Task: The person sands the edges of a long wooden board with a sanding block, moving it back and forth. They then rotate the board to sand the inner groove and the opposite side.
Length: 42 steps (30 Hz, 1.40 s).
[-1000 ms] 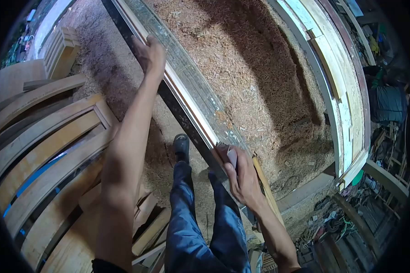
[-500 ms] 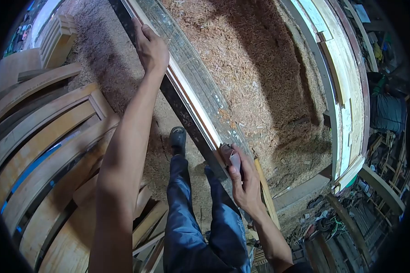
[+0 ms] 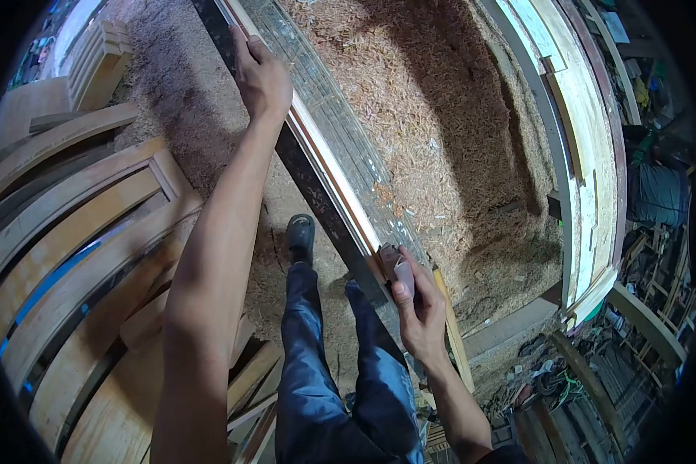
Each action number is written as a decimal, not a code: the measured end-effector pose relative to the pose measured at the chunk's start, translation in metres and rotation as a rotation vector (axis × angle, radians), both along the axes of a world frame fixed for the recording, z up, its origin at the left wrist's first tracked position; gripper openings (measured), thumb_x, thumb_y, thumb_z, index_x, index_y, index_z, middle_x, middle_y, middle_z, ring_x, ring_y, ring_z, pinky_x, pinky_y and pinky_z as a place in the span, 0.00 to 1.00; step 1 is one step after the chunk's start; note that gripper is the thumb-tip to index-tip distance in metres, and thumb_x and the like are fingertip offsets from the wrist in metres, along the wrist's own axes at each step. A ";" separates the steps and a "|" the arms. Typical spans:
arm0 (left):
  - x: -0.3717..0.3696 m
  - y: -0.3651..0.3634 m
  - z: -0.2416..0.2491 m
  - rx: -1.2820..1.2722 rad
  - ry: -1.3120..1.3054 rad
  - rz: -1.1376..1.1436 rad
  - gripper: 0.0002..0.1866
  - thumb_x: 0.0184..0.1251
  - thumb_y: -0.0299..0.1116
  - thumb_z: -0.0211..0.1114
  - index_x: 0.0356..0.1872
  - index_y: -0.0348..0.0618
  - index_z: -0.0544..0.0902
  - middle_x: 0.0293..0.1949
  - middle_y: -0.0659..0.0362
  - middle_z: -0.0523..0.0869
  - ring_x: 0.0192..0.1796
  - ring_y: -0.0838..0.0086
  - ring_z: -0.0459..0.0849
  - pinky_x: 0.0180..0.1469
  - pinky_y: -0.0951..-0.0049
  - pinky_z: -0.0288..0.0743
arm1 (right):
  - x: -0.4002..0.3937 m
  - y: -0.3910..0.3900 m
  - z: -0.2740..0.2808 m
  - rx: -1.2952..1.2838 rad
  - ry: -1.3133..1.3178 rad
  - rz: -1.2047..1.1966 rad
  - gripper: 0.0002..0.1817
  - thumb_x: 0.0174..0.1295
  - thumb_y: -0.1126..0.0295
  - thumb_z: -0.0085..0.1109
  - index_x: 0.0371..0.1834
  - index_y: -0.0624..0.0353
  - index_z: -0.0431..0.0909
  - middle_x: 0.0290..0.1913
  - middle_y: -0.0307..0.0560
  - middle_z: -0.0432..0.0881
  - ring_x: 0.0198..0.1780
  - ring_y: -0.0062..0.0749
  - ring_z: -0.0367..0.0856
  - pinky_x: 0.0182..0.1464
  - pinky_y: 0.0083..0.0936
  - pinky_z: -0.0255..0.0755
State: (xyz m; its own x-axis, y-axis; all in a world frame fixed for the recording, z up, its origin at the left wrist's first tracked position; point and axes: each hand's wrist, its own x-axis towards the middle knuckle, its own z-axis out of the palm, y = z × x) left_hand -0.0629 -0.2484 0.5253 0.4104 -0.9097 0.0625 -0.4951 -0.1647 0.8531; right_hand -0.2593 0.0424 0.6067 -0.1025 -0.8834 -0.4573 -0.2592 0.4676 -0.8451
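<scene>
This is a woodworking shop. Wood shavings [image 3: 441,100] lie thick over the floor. Curved timber frames [image 3: 77,232] are stacked at the left, and more planed boards [image 3: 588,131] stand along the right edge. A long framed wooden piece [image 3: 325,162] runs across the shavings. Tools and clutter [image 3: 595,363] crowd the lower right corner.
</scene>
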 end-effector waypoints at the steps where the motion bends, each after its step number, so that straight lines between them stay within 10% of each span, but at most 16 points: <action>1: 0.000 0.001 0.001 0.005 -0.001 -0.002 0.30 0.80 0.43 0.35 0.75 0.38 0.52 0.73 0.40 0.59 0.74 0.49 0.60 0.75 0.62 0.54 | 0.002 -0.002 0.003 -0.005 0.026 0.005 0.28 0.69 0.58 0.57 0.65 0.66 0.71 0.60 0.63 0.76 0.61 0.51 0.77 0.63 0.37 0.68; 14: -0.001 -0.001 0.001 0.029 0.010 0.005 0.30 0.80 0.44 0.35 0.76 0.38 0.51 0.74 0.41 0.58 0.74 0.48 0.59 0.76 0.61 0.53 | 0.023 -0.029 0.008 -0.121 0.145 0.102 0.26 0.63 0.71 0.61 0.65 0.67 0.71 0.64 0.63 0.74 0.66 0.54 0.73 0.67 0.37 0.65; 42: -0.008 0.001 0.012 0.045 0.045 0.034 0.28 0.81 0.43 0.34 0.77 0.47 0.51 0.73 0.41 0.61 0.71 0.45 0.63 0.72 0.58 0.59 | 0.013 -0.030 0.013 -0.140 0.205 0.149 0.24 0.65 0.67 0.58 0.64 0.63 0.73 0.58 0.67 0.77 0.60 0.62 0.77 0.62 0.42 0.71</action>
